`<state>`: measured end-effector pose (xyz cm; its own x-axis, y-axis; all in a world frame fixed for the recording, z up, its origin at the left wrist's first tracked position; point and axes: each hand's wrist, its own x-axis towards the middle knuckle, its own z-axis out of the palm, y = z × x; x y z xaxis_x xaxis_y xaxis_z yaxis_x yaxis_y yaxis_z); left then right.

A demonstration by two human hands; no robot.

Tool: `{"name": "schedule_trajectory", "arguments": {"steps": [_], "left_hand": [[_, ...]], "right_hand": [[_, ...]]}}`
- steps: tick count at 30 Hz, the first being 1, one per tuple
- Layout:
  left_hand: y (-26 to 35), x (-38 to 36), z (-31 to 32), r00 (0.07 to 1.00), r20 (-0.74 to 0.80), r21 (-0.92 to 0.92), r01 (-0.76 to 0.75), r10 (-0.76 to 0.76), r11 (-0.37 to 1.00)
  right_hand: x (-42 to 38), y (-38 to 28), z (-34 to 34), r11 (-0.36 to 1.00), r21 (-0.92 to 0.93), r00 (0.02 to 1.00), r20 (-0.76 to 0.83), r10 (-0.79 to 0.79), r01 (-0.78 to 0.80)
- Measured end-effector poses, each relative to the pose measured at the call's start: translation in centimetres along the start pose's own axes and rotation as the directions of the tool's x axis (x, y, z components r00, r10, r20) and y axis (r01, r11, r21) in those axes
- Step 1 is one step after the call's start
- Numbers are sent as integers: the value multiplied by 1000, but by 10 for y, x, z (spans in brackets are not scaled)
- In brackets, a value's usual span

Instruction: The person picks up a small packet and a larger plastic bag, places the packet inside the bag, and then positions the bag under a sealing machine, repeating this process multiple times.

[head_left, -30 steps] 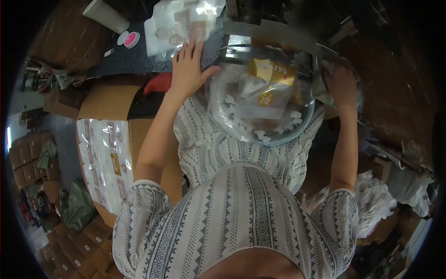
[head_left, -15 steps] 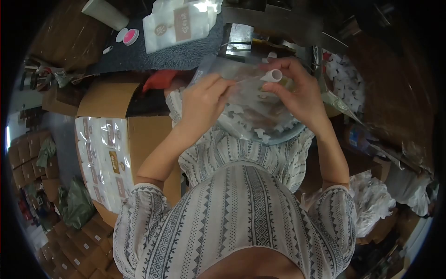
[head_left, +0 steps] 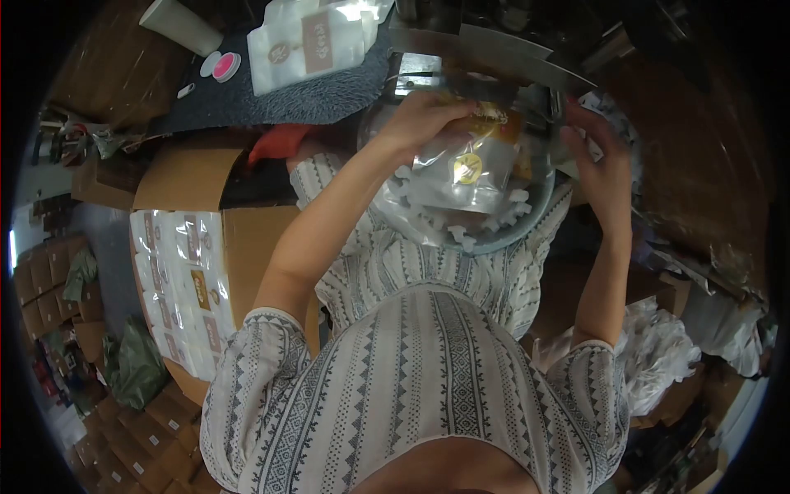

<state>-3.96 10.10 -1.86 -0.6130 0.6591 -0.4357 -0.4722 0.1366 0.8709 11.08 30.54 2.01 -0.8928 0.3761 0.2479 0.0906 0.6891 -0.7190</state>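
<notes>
My left hand (head_left: 424,122) is closed on the upper edge of a clear plastic pouch (head_left: 477,177) with a gold label and a round yellow sticker. The pouch lies over a round, clear-walled basin (head_left: 539,222) on my lap. Small white plastic pieces (head_left: 461,237) are scattered inside the basin, partly hidden by the pouch. To the right of the basin, my right hand (head_left: 605,160) reaches forward, its thumb and fingers apart, slightly blurred. Nothing shows between them. Beside its fingertips is a heap of white pieces (head_left: 599,103), mostly covered by the hand.
On the left stands an open cardboard box (head_left: 259,247) of packed white packages (head_left: 185,280). A grey fluffy mat (head_left: 329,95) holds printed white pouches (head_left: 309,49) and a pink round container (head_left: 225,67). A white cup (head_left: 183,25) lies behind. Crumpled clear plastic (head_left: 658,354) sits at right.
My right hand has moved right, away from the pouch; the white spout-like tube it held no longer shows. My left hand has moved right and forward, and the gold-labelled pouch now shows flat.
</notes>
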Motion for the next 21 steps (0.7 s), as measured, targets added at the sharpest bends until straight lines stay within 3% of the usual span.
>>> {"name": "schedule_trajectory", "arguments": {"steps": [1, 3, 5, 7, 9, 10, 12, 13, 17, 19, 21], "left_hand": [[-4, 2, -5, 1000, 0, 1, 4, -4, 1000], [-11, 5, -29, 990, 54, 215, -138, 130, 967], [34, -22, -55, 990, 119, 405, -115, 72, 907], [45, 13, -122, 925, -101, 599, -236, 365, 765], [62, 41, -166, 632, -140, 967, -80, 763, 244], [56, 61, -182, 628, -138, 967, -82, 766, 241], [18, 95, -211, 432, 98, 958, 202, 897, -202], [10, 91, -201, 484, 21, 996, 70, 875, -63], [-8, 59, -170, 571, -33, 998, 57, 820, 0], [-13, 35, -157, 539, -31, 998, 62, 842, -2], [-26, 10, -138, 504, -18, 999, 53, 864, -10]], "right_hand": [[-1, 8, -6, 1000, 2, 1000, 1, 4, -4], [-3, 26, -18, 910, -387, 988, -98, 119, -148], [-10, 47, -26, 861, -496, 993, -93, 78, -114], [-8, 53, -27, 799, -596, 996, -79, 45, -84], [2, 55, -27, 755, -646, 983, 40, 178, -110], [5, 54, -25, 755, -646, 984, 36, 175, -110], [12, 50, -21, 697, -706, 965, 78, 252, -125], [13, 51, -21, 697, -706, 966, 73, 250, -127], [19, 60, -19, 828, -557, 971, 155, 183, -67], [22, 60, -18, 879, -476, 967, 207, 148, -33], [22, 45, -20, 822, -565, 961, 184, 204, -67]]}}
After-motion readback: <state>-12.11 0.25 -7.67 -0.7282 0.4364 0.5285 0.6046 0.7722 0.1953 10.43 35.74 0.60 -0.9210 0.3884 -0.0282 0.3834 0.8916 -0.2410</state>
